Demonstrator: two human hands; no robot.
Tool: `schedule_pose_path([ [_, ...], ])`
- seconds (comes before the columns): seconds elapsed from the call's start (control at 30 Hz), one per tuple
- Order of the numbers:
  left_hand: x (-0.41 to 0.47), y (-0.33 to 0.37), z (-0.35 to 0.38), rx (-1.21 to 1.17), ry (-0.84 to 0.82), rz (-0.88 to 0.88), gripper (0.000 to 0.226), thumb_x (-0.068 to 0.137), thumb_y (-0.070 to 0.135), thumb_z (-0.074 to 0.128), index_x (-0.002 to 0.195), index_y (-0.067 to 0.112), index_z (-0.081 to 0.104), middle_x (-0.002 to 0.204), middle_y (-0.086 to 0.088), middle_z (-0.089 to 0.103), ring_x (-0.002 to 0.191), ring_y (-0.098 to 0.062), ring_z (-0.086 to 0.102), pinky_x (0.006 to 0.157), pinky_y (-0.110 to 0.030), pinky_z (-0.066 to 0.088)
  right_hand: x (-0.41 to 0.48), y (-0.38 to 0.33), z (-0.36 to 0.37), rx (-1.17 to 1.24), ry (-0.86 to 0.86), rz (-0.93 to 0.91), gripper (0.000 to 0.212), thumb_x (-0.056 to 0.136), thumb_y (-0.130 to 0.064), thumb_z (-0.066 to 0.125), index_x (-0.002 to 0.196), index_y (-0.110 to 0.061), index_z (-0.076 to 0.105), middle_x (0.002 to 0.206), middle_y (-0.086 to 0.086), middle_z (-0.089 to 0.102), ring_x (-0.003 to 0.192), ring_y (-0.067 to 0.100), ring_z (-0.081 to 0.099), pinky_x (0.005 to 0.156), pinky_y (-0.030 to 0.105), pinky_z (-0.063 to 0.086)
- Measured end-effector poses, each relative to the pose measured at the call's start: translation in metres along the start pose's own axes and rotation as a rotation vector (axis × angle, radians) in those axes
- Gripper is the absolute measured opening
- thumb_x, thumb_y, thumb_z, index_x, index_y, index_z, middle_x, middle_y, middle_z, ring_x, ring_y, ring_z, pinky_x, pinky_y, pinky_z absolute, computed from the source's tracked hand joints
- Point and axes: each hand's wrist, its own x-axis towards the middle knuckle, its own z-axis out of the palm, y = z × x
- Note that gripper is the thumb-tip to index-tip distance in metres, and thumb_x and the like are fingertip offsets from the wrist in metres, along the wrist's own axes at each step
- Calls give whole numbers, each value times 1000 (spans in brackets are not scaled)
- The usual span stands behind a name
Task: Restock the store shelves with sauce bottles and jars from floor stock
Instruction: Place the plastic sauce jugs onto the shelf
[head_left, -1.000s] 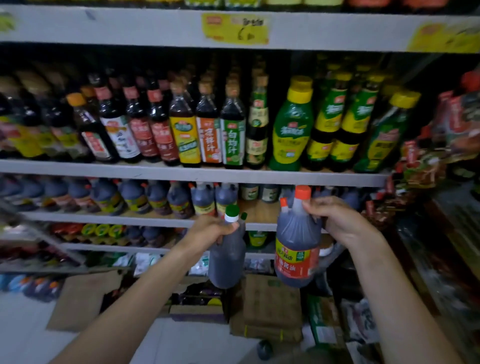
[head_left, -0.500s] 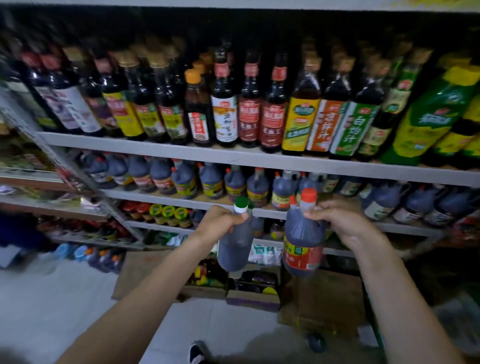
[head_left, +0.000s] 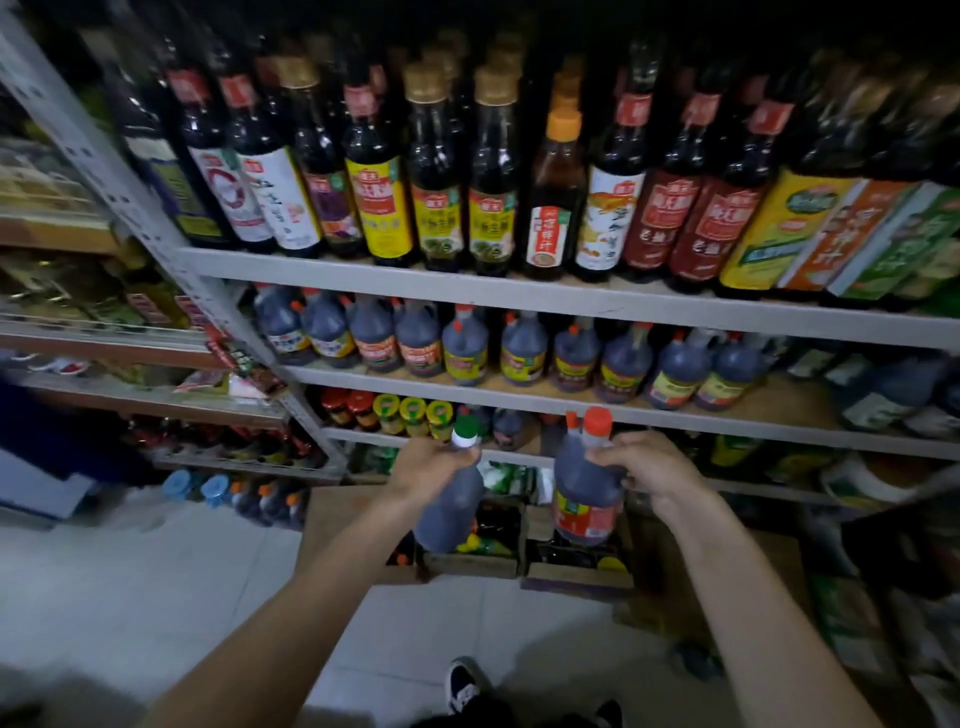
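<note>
My left hand (head_left: 431, 465) grips the neck of a dark sauce jug with a green-and-white cap (head_left: 451, 506), its label turned away. My right hand (head_left: 649, 470) holds a second dark jug with an orange cap and a red label (head_left: 584, 499) by its handle and neck. Both jugs hang in the air in front of the lower shelves, about level with the jar shelf (head_left: 649, 467). Just above runs the jug shelf (head_left: 779, 402), which carries a row of similar dark jugs (head_left: 522, 353) and shows a bare wooden stretch toward its right end.
Tall sauce bottles (head_left: 488, 171) crowd the upper shelf. Small jars (head_left: 413, 415) stand on the shelf behind my left hand. Open cardboard boxes of stock (head_left: 576, 569) and flattened cardboard lie on the floor below. A slanted metal upright (head_left: 156, 223) divides off the left shelving. My shoe (head_left: 465, 686) is on the tiles.
The view has swung left and downward along the shelves. Both hands keep their jugs at about the same height, side by side.
</note>
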Motion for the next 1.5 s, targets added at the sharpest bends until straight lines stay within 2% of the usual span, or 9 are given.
schedule_pose_path([
  [0.1, 1, -17, -14, -43, 20, -30, 55, 80, 42, 75, 39, 19, 47, 47, -3, 46, 54, -20, 48, 59, -32, 31, 1, 2, 22, -28, 12, 26, 37, 80, -7, 77, 52, -14, 54, 70, 8, 59, 74, 22, 58, 67, 33, 40],
  [0.3, 3, -38, -35, -108, 20, -66, 41, 85, 38, 72, 64, 6, 57, 65, -13, 52, 65, -21, 53, 65, -34, 34, 1, 7, 58, -33, -56, 50, 16, 84, -8, 73, 85, 5, 64, 86, 15, 55, 81, 27, 57, 68, 34, 40],
  [0.47, 0, -46, -49, -20, 73, -50, 46, 88, 38, 69, 56, 8, 55, 55, -7, 53, 55, -18, 52, 60, -31, 34, 5, 7, 81, -51, -80, 55, 39, 83, -7, 75, 54, -13, 50, 64, 10, 49, 70, 25, 53, 68, 36, 40],
  [0.67, -3, -49, -52, 12, 71, -57, 43, 88, 39, 69, 63, 6, 59, 61, -10, 59, 59, -21, 54, 59, -30, 37, -1, 3, 86, -26, -82, 65, 42, 81, -7, 76, 49, -17, 52, 54, 3, 51, 66, 21, 55, 65, 32, 40],
  [0.8, 3, -57, -37, -91, 41, -66, 18, 85, 26, 73, 72, 19, 65, 53, 11, 67, 59, -11, 63, 67, -34, 55, -8, 3, 76, -44, -43, 59, 36, 80, -9, 77, 54, -16, 54, 51, -1, 52, 57, 14, 54, 57, 25, 39],
  [0.9, 11, -57, -18, -56, 9, -41, 17, 85, 29, 73, 74, 19, 66, 55, 10, 68, 59, -12, 64, 61, -33, 55, -6, 7, 60, -49, 11, 71, 32, 79, -7, 75, 57, -14, 52, 54, 2, 53, 55, 14, 54, 53, 24, 38],
  [1.03, 16, -39, 25, -15, -77, -73, 27, 89, 35, 68, 83, 9, 68, 80, -15, 67, 79, -29, 62, 74, -41, 49, -5, 20, 22, -27, 95, 81, 27, 74, -4, 68, 58, -11, 47, 52, 7, 47, 51, 19, 48, 52, 29, 32],
  [1.23, 8, 11, 120, 101, -37, -41, 45, 86, 37, 72, 60, 1, 61, 60, -16, 57, 56, -24, 51, 56, -32, 28, 7, 48, -61, -15, 203, 83, 35, 70, -1, 65, 49, -17, 41, 46, 0, 44, 49, 16, 43, 47, 25, 28],
  [1.5, -18, 73, 267, 135, -48, -20, 50, 86, 41, 71, 74, -8, 69, 77, -26, 67, 66, -28, 58, 60, -33, 33, 37, 103, -203, -198, 236, 19, 40, 72, -4, 65, 39, -10, 44, 63, 10, 56, 63, 22, 55, 58, 31, 35],
])
